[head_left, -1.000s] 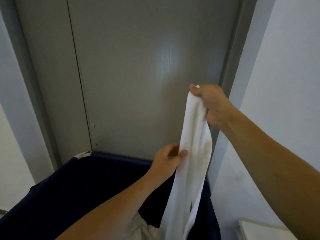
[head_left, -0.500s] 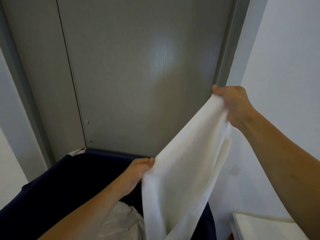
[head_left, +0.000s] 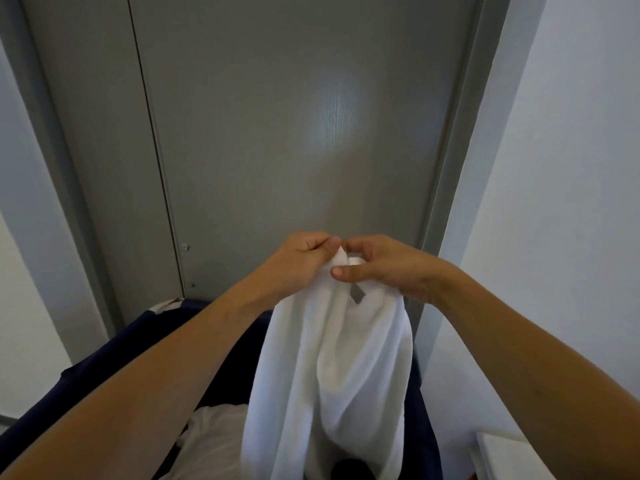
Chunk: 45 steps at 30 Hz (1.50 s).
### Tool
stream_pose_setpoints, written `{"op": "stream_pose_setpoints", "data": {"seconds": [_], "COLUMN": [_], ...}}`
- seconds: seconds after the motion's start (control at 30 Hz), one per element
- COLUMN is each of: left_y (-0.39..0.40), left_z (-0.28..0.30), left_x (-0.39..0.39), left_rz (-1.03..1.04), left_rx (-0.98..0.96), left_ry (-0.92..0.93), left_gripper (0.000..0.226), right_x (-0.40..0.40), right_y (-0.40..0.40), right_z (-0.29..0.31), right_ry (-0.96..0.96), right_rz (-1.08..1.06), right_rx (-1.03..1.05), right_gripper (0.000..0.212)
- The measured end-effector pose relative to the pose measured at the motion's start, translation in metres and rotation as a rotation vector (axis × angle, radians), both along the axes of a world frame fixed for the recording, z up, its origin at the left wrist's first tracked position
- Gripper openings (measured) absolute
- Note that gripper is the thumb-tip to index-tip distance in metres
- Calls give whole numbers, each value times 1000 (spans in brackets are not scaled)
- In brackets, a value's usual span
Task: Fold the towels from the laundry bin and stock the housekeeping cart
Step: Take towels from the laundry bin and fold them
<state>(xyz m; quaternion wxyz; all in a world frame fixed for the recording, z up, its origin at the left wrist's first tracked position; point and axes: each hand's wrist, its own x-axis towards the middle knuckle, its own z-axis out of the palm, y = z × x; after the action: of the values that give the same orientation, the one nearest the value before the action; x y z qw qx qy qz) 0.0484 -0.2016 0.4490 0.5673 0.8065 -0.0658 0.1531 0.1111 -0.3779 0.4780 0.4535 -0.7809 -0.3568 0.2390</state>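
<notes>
Two hands, one towel: both hands are meeting at the top of the cloth, held up in front of the door.
Towel: white towel (head_left: 332, 368) is hanging from the two hands, draping down in soft folds over the bin; its lower end is running out of the bottom of the view.
Tag: small grey tag (head_left: 356, 294) is showing on the towel just under the right thumb.
Left hand: left hand (head_left: 298, 261) is curling its fingers round the top left of the towel, thumb and fingers bunching the cloth.
Right hand: right hand (head_left: 377, 268) is pinching the top right of the towel, thumb lying across the front of the cloth, fingers curling behind.
Hands together: fingertips of the two hands are nearly touching at the top corner of the towel.
Laundry bin: dark navy fabric bin (head_left: 114, 355) is sitting below the arms, against the door; the towel is hanging above its right part.
Bin contents: more white laundry (head_left: 211, 434) is lying inside, left of the hanging towel.
Door: grey door (head_left: 277, 133) with a grey frame is standing right behind the bin and hands.
Walls: pale wall (head_left: 561, 168) is running along the right.
Corner item: white flat-topped thing (head_left: 509, 455) is showing bottom right; cannot tell what it is.
</notes>
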Motion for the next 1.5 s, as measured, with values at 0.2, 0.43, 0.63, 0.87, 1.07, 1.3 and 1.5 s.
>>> {"op": "stream_pose_setpoints", "data": {"seconds": [0.2,0.43,0.63,0.87,1.07,1.3,1.5], "left_y": [5,39,81,32,2,7,24], "left_z": [-23,-96,-119,-80,-44,-64,-116], "left_x": [-18,-34,-31,-16,-15,-20,-26], "left_rz": [-35,87,238,92,7,-69,2], "left_rx": [-180,-249,-152,112,61,-86,-84], "left_ry": [92,333,261,114,52,162,267], "left_gripper": [39,39,48,36,34,32,53], "right_x": [-8,3,27,-2,-15,-16,0], "right_y": [15,5,-27,-8,0,-3,-17], "right_z": [4,15,6,-30,-48,-36,-17], "right_ry": [36,22,-220,-276,-97,-52,27], "right_rz": [-70,-445,-613,-260,-34,-184,-510], "right_rx": [51,369,164,-105,-31,103,435], "right_gripper": [36,26,25,18,33,27,25]}}
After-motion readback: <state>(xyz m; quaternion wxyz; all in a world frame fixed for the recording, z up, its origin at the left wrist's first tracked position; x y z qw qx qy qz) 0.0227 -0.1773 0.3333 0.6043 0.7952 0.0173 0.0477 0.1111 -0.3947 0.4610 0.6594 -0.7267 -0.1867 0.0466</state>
